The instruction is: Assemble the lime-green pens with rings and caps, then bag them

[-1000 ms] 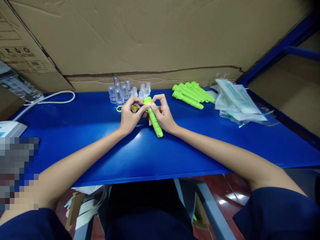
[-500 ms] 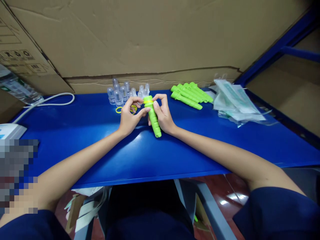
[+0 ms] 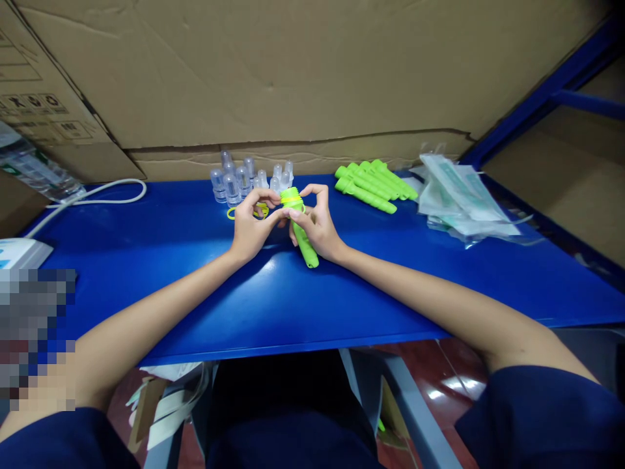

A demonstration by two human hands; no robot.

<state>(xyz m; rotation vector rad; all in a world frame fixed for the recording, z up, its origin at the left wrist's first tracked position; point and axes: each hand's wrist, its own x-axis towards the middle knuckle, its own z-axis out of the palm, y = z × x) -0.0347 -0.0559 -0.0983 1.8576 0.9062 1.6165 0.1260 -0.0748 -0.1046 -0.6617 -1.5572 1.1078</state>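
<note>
Between my hands is a lime-green ribbed plastic tube, tilted with its threaded end away from me. A yellow ring sits around the tube just below the threads. My left hand pinches the tube's upper part from the left, thumb and fingers at the ring. From the right, my right hand wraps the tube, its index finger near the threads and its thumb against the upper body. Other yellow rings lie on the table behind my left hand, partly hidden by it.
Several clear plastic caps stand at the back of the blue table. To the right lie more green tubes and plastic-wrapped packets. A white cable and a bottle are at left; cardboard walls the back.
My right thumb has slid across the tube toward my left thumb, near the ring. The tube has turned slightly in my hands, and a small loop now shows on its side.
</note>
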